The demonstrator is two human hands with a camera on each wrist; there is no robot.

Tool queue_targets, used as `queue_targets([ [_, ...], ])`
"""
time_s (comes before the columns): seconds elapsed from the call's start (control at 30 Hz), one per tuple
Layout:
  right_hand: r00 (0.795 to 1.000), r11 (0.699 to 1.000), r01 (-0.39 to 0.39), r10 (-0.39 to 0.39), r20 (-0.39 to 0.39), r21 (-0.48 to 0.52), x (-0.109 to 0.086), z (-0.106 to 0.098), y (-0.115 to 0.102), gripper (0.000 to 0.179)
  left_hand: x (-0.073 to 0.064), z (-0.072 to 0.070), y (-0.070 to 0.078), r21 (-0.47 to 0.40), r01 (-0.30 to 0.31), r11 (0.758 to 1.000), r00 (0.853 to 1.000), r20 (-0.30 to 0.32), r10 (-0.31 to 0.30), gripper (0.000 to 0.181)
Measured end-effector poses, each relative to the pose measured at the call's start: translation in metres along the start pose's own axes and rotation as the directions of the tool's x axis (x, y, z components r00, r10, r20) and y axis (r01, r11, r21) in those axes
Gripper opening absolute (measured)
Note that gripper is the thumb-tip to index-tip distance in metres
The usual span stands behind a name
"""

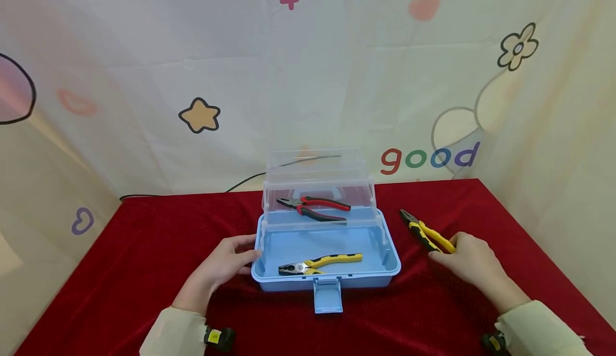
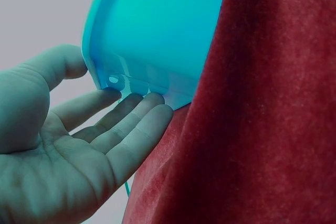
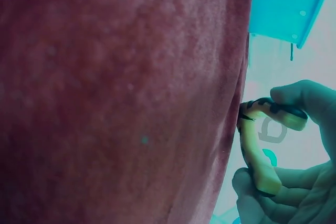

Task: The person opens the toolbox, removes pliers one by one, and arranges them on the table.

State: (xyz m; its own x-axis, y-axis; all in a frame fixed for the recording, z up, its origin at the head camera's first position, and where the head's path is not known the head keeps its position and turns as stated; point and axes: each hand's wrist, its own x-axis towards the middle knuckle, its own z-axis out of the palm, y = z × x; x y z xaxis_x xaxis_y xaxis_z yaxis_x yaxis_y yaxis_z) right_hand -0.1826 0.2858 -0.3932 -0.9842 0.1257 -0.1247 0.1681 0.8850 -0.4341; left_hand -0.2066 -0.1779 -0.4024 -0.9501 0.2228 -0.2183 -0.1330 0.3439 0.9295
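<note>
Red velvet tabletop [image 1: 144, 260], doodle-print curtain [image 1: 327, 89] behind.
I've got my right hand [image 1: 474, 260] half-closed, pinching yellow pliers [image 1: 424, 234] toward the tabletop's right edge; my left hand [image 1: 223, 262], fingers spread, grips the toolbox [image 1: 286, 285] mid-tabletop.

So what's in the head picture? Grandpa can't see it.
A right hand holds yellow-and-black pliers beside an open blue toolbox that a left hand grips. More yellow pliers lie inside; red pliers lie farther back.
</note>
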Motion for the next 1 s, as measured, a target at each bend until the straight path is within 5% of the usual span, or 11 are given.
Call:
queue_targets([
  [1.0, 0.991, 0.995, -0.006, 0.020, 0.136, -0.105, 0.000, 0.011, -0.016, 0.042, 0.003, 0.000, -0.004, -0.021, -0.002, 1.000, 1.000, -0.007, 0.002, 0.049],
])
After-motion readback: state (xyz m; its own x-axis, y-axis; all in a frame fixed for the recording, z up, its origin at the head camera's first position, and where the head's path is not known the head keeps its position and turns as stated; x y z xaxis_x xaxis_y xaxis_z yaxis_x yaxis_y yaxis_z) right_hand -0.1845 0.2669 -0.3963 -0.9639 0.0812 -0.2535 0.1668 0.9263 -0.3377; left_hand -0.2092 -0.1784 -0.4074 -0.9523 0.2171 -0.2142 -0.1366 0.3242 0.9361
